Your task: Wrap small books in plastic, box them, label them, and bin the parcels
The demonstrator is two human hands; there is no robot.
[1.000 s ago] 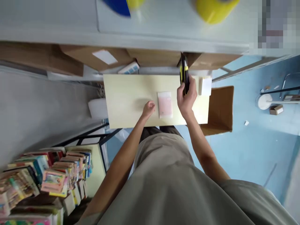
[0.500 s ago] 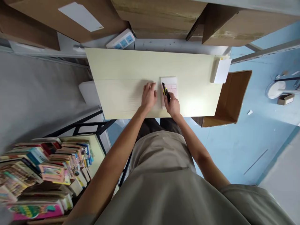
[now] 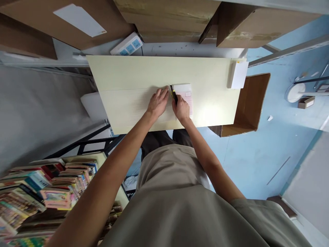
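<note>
Clamped in my right hand (image 3: 181,109) is a black-and-yellow utility knife (image 3: 173,94), its tip pointing toward the far edge of the table, laid along the left edge of a small pink-and-white packet (image 3: 185,97) near the middle of the frame. My left hand (image 3: 157,102) holds nothing; it rests palm down on the pale tabletop (image 3: 123,89) with its fingers spread, the fingertips just beside the knife.

What worries me is that closeness. I judge that if the blade slips sideways off the packet's edge it could catch those fingers, since almost nothing separates them from the tool. I cannot tell whether the blade is out, as the tip is too small to read. The packet looks thin and light, and only the right hand bears on it, so it might skid or rumple under a push. A cut pressed too deep could also score the tabletop or whatever is inside the packet.

Around this, a white pad (image 3: 238,74) sits at the table's right end, well apart. An open cardboard box (image 3: 253,103) stands on the blue floor just right of the table. Brown cartons (image 3: 169,17) fill the top of the frame, with a white power strip (image 3: 126,44) below them at upper left. Stacked books (image 3: 46,192) fill the lower left. None of these block the hands.
</note>
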